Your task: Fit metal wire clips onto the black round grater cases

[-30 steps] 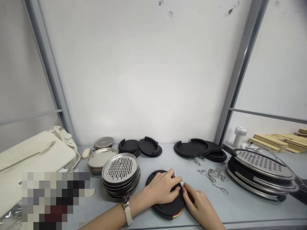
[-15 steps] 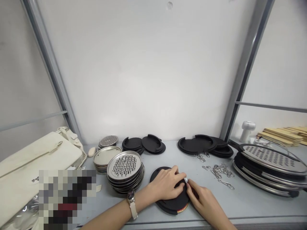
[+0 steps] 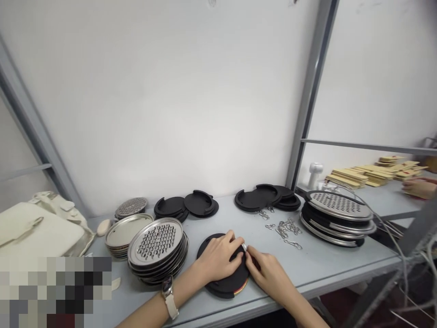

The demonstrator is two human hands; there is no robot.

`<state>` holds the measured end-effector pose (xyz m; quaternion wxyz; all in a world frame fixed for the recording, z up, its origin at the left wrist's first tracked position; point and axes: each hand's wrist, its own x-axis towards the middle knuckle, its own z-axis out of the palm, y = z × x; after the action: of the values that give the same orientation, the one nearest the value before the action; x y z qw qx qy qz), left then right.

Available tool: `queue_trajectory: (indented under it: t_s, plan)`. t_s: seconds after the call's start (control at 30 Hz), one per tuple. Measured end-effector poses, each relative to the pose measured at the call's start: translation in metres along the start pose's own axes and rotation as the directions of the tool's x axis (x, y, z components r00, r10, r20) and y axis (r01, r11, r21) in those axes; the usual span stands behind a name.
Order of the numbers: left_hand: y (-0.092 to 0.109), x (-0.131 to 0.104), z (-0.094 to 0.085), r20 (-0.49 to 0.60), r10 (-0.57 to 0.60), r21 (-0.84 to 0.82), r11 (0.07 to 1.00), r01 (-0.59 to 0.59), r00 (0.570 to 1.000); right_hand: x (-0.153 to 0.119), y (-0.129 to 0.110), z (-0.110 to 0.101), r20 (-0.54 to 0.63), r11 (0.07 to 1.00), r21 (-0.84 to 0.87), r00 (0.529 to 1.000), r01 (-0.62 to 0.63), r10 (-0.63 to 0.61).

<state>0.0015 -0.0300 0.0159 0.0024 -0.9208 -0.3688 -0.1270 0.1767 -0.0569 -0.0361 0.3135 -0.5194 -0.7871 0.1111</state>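
On the table in front of me lies a round black plastic holder [image 3: 221, 288] with a raised rim and a red and yellow edge at its lower right. My left hand [image 3: 221, 256], a watch at its wrist, rests over the holder with bent fingers and grips it. Thumb and index finger of my right hand [image 3: 266, 271] pinch a small shiny metal clip [image 3: 244, 247] at the holder's right edge. To the left stands a stack of round metal grater plates [image 3: 157, 243]. Loose wire clips [image 3: 288, 228] lie in a heap to the right.
Plain metal discs [image 3: 128, 228] are stacked at the left, near a cream bag [image 3: 44, 223]. More black holders [image 3: 200, 203] lie along the wall. Larger graters [image 3: 337, 205] are piled at the right. Beyond the shelf post [image 3: 312, 91], a person's hand [image 3: 419, 187] is near wooden pieces [image 3: 348, 176].
The view has swung to the right, bringing more wooden pieces and another person's hand into sight. Both my hands stay at the holder and its clip.
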Motion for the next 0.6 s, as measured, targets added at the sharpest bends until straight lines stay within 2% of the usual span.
queue_trajectory:
  t_s: [0.6]
  plan:
    - [-0.0041, 0.0012, 0.0068, -0.013, -0.015, -0.035, 0.999, 0.015, 1.0, -0.0013, -0.0007, 0.0011, -0.037, 0.994, -0.104, 0.999, 0.016, -0.02]
